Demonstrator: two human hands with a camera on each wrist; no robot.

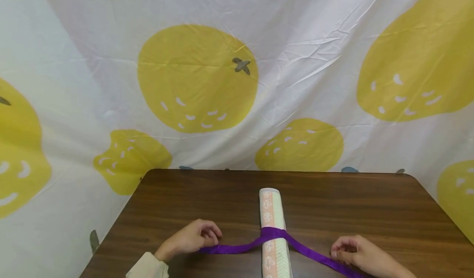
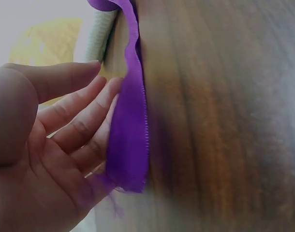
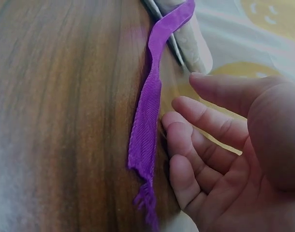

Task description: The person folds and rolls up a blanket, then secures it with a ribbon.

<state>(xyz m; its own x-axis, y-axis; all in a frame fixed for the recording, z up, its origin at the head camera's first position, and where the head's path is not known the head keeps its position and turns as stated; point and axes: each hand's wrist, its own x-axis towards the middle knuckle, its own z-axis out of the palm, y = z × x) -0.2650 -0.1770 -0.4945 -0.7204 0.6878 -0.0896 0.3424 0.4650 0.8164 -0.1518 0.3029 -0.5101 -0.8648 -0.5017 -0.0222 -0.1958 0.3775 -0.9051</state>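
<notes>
A rolled cloth (image 1: 273,212), patterned in peach and pale green, lies lengthwise on the table. Across its middle runs a purple ribbon (image 1: 273,233), its two ends stretching out to either side. My left hand (image 1: 194,236) is beside the ribbon's left end, fingers loosely bent and thumb apart from them. In the left wrist view the ribbon's frayed end (image 2: 128,164) lies along the fingers, not pinched. My right hand (image 1: 364,254) rests by the other end, relaxed fingers bent next to the ribbon (image 3: 146,125). A gap shows between those fingers and the ribbon in the right wrist view.
The brown wood-grain table (image 1: 207,195) has rounded far corners. Behind it and along the sides hangs a white curtain (image 1: 296,84) printed with yellow fruit.
</notes>
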